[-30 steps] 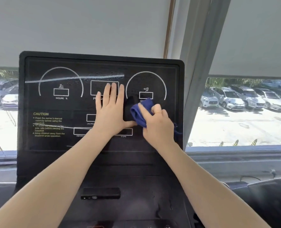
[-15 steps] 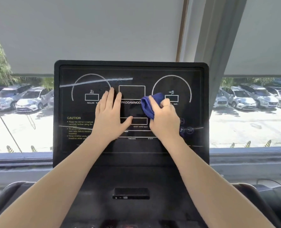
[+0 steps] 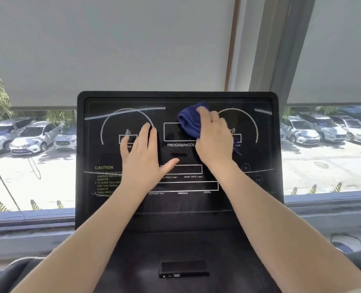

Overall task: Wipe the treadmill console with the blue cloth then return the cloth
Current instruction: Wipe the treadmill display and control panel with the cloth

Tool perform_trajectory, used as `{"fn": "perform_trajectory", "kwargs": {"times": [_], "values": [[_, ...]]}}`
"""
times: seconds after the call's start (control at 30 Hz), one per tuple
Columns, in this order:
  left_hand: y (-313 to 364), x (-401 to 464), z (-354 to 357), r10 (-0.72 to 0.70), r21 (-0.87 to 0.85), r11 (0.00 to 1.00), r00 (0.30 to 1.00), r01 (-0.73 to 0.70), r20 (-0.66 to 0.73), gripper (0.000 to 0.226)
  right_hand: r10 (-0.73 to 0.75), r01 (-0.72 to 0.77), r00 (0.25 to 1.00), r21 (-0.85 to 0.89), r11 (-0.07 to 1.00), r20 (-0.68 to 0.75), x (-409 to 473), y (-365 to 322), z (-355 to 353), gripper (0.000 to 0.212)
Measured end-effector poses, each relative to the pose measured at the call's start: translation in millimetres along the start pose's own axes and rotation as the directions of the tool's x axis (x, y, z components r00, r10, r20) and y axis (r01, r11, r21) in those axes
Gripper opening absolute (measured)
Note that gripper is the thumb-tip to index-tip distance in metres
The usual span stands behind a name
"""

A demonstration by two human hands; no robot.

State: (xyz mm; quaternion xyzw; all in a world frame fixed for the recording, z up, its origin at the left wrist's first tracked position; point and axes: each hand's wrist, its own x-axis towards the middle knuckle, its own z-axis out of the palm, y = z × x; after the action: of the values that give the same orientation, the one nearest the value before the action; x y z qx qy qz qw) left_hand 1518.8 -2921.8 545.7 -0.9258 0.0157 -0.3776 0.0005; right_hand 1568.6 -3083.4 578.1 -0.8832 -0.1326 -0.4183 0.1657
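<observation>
1. Noted: your right hand [image 3: 214, 136] has carried the blue cloth [image 3: 191, 121] from the middle of the console [image 3: 175, 98] up toward its far edge within the last second. The cloth now sits bunched over the right end of the PROGAM/MODE window, with a tail showing at the hand's right side.
2. Your right fingers lie over the cloth and press it to the panel. Whether the thumb pinches it underneath is hidden, so the grip is judged as a press with some curl, not confirmed.
3. Your left hand [image 3: 142, 157] has drifted left, off the centre windows and onto the incline dial. Its fingers are straight and spread, palm flat on the glass, holding nothing; it appears to brace the panel.
4. A pale streak [image 3: 124, 113] remains across the far-left arc, and a shorter one [image 3: 263, 111] near the far-right corner. Both lie outside the cloth's present position.
5. Finding: wiping is under way, not complete. The far band and the near rows under your forearms likely need passes before the cloth goes back; its return place is not in view.
</observation>
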Motion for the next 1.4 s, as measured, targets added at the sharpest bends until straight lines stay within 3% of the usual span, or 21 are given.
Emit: {"fn": "perform_trajectory", "kwargs": {"times": [0.1,0.17,0.27,0.33,0.4,0.5,0.63,0.7,0.73,0.8,0.87,0.9,0.97,1.07,1.17,1.23,1.33,1.4], "values": [[-2,-1,-1,0.013,0.029,0.999,1.0,-0.014,0.02,0.079,-0.297,0.297,0.955,-0.04,0.954,-0.008,-4,-8,7,0.045],[-2,-4,-1,0.018,0.022,1.0,0.998,-0.019,0.054,0.078,-0.335,0.332,0.942,-0.084,0.939,-0.022,5,8,1,0.048],[-7,-4,2,0.059,-0.104,0.993,0.998,-0.056,0.032,0.073,-0.059,0.053,0.996,-0.09,0.995,-0.066,21,30,-9,0.054],[-16,-1,-4,0.016,-0.391,0.92,1.0,-0.024,-0.024,0.064,0.119,-0.124,0.989,-0.046,0.991,-0.091,26,24,-6,0.056],[-31,0,-10,-0.033,-0.541,0.841,0.999,0.004,-0.043,0.058,0.176,-0.177,0.98,-0.005,0.984,-0.09,25,-2,1,0.059],[-55,-5,-13,-0.029,-0.486,0.873,0.995,-0.02,-0.092,0.054,-0.005,0.006,1.0,0.032,0.999,-0.017,16,-57,20,0.059],[-82,-10,-11,-0.084,-0.354,0.934,0.993,0.048,-0.087,0.05,-0.325,0.319,0.944,0.093,0.943,0.061,6,-87,31,0.058],[-95,-14,-16,-0.18,-0.321,0.935,0.981,0.148,-0.071,0.044,-0.308,0.303,0.95,0.086,0.949,0.056,16,-77,25,0.054],[-103,-17,-15,-0.23,-0.334,0.92,0.972,0.204,-0.042,0.045,-0.211,0.21,0.977,0.055,0.976,0.015,22,-71,22,0.053],[-114,-24,-17,-0.314,-0.414,0.858,0.948,0.303,0.043,0.055,0.043,-0.042,0.997,0.006,0.999,-0.067,30,-66,26,0.058],[-121,-30,-19,-0.348,-0.568,0.75,0.932,0.34,0.099,0.056,0.163,-0.162,0.983,0.011,0.987,-0.081,30,-86,32,0.061],[-123,-32,-20,-0.365,-0.648,0.671,0.921,0.36,0.134,0.051,0.143,-0.14,0.987,0.044,0.989,-0.072,27,-103,36,0.06],[-126,-31,-23,-0.407,-0.773,0.474,0.883,0.422,0.232,0.05,-0.048,0.053,0.998,0.107,0.993,-0.05,16,-137,48,0.057],[-135,-30,-29,-0.441,-0.854,0.238,0.835,0.463,0.33,0.048,-0.305,0.304,0.952,0.067,0.95,0.002,0,-162,63,0.059],[-144,-33,-34,-0.391,-0.854,0.243,0.852,0.461,0.348,0.044,-0.39,0.389,0.92,0.052,0.92,0.029,10,-156,60,0.059],[-151,-33,-35,-0.331,-0.844,0.283,0.872,0.456,0.36,0.043,-0.266,0.266,0.964,0.007,0.964,0.003,24,-152,53,0.057],[-166,-30,-33,-0.256,-0.846,0.233,0.87,0.479,0.421,0.043,-0.046,0.045,0.998,-0.029,0.999,-0.045,34,-161,59,0.054],[-172,-27,-33,-0.205,-0.848,0.225,0.875,0.479,0.439,0.044,-0.062,0.063,0.996,0.002,0.998,-0.065,30,-179,60,0.054]]}}
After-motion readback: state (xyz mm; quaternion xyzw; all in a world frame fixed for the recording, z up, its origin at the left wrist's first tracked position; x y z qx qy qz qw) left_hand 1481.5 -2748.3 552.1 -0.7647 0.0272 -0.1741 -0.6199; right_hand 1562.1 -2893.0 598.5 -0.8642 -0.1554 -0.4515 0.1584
